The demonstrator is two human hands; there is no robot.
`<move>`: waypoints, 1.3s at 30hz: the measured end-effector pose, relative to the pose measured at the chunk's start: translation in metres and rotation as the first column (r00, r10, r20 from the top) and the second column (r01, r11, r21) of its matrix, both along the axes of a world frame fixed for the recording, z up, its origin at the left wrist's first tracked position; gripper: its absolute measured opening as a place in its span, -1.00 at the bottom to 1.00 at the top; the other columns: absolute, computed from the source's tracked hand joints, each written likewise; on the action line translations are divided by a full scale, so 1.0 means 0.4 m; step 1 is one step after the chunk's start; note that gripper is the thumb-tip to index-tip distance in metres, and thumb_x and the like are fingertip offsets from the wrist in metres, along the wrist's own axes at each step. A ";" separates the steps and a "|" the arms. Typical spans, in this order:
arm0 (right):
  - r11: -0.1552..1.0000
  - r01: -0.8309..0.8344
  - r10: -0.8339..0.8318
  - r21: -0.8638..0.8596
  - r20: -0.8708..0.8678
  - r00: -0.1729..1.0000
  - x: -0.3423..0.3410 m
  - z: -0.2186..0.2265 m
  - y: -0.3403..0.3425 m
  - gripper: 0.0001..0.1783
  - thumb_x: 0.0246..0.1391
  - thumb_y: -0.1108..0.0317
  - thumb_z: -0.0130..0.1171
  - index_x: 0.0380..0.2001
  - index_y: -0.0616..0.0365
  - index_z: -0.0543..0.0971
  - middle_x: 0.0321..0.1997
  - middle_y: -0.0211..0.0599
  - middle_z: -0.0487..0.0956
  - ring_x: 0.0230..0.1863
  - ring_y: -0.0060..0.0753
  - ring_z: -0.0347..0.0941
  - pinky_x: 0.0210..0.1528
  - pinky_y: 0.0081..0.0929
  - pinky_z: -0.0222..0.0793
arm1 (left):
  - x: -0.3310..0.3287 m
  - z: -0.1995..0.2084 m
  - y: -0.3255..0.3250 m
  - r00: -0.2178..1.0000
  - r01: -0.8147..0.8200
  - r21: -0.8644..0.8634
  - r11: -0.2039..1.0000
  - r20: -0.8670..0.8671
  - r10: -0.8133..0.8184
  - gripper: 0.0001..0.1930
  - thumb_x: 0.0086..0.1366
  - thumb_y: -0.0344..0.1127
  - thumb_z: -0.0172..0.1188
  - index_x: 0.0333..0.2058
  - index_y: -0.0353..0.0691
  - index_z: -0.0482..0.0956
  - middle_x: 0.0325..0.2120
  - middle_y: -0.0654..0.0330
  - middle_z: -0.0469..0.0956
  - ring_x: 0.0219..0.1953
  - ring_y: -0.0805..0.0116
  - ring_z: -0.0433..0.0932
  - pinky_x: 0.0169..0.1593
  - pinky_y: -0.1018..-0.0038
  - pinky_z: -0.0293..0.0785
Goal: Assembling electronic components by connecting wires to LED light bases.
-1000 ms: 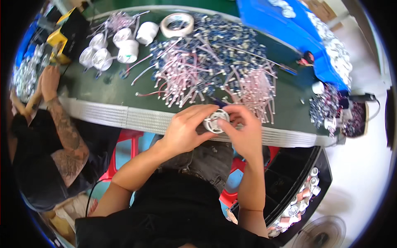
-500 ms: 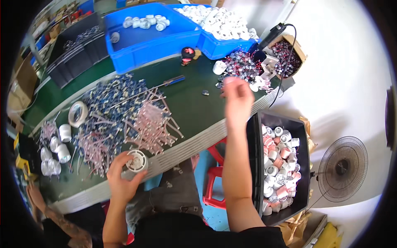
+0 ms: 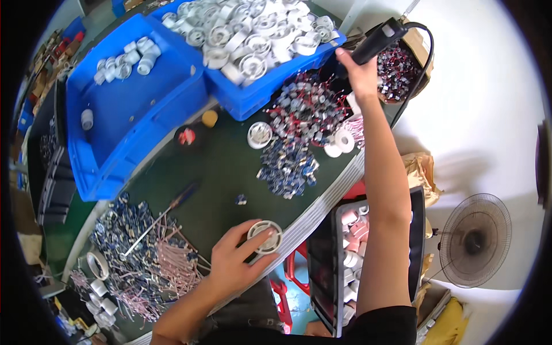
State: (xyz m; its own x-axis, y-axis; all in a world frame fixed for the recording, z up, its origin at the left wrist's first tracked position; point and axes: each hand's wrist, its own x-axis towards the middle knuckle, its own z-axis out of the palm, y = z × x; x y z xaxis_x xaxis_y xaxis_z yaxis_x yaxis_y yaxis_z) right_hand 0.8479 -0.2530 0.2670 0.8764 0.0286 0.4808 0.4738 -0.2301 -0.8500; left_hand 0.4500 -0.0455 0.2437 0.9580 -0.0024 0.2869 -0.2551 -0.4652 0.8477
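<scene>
My left hand (image 3: 238, 261) is closed around a white round plastic housing (image 3: 257, 229) at the table's near edge, a fingertip lying over its open, ribbed face. Stretched out to the far right, my right hand (image 3: 362, 77) has its fingers round a black corded hand tool (image 3: 378, 42). The tool slants, its cord end up; its lower end is hidden behind my hand. Left of that hand lies a heap of small parts with red wires (image 3: 307, 109). A pile of small blue parts (image 3: 287, 167) is nearer to me, and another white housing (image 3: 260, 135) stands beside both.
Blue bins stand at the back, one heaped with white housings (image 3: 253, 40), one holding several (image 3: 123, 66). A screwdriver (image 3: 155, 221) lies across wired blue parts (image 3: 123, 241) at left. A black crate (image 3: 322, 270) stands below my right arm, with a fan (image 3: 474, 240) to its right.
My right hand has moved from above the table to the black tool and grasped it. My left hand has carried the white housing rightward along the table edge. The view has shifted.
</scene>
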 end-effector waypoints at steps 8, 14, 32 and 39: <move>0.879 0.057 -0.099 0.473 0.065 0.993 -0.040 0.105 -0.099 -0.54 0.08 0.54 0.19 0.03 0.26 0.30 -0.50 -0.26 0.56 -0.50 -0.41 0.54 -0.32 -0.48 0.43 | 0.422 -0.017 -0.209 0.984 0.039 -0.035 0.999 0.175 -0.032 -0.58 -0.08 -0.36 0.48 -0.17 -0.16 0.62 -0.09 0.03 0.51 -0.16 0.07 0.57 -0.16 0.30 0.54; 0.903 -0.052 -0.002 0.428 0.123 0.992 -0.012 0.050 -0.288 -0.60 0.21 0.26 0.19 -0.04 0.25 0.33 -0.51 -0.28 0.47 -0.58 -0.42 0.42 -0.44 -0.45 0.45 | 0.620 -0.125 -0.372 0.970 0.042 0.017 0.999 0.240 -0.044 -0.44 -0.11 -0.42 0.44 -0.03 -0.23 0.56 -0.11 -0.01 0.48 -0.13 0.04 0.53 -0.10 0.27 0.50; 0.681 -0.524 0.583 0.512 0.054 0.811 0.050 -0.094 -0.355 -0.10 0.09 -0.23 0.19 0.28 0.09 0.10 -0.37 -0.27 0.46 -0.34 -0.39 0.45 -0.02 -0.17 0.47 | 0.628 -0.233 -0.411 0.955 0.031 0.063 0.998 0.293 -0.048 -0.34 -0.23 -0.43 0.48 -0.02 -0.25 0.54 -0.11 -0.01 0.44 -0.12 0.06 0.53 -0.10 0.29 0.54; 0.919 -0.234 0.241 0.317 0.018 0.970 0.023 -0.065 -0.332 -0.30 0.01 0.48 0.13 0.22 0.29 0.14 -0.47 -0.20 0.49 -0.51 -0.37 0.44 -0.32 -0.37 0.48 | 0.626 -0.232 -0.407 0.954 0.014 0.070 0.997 0.298 -0.035 -0.33 -0.24 -0.39 0.49 -0.02 -0.21 0.55 -0.11 0.04 0.44 -0.13 0.09 0.53 -0.11 0.29 0.55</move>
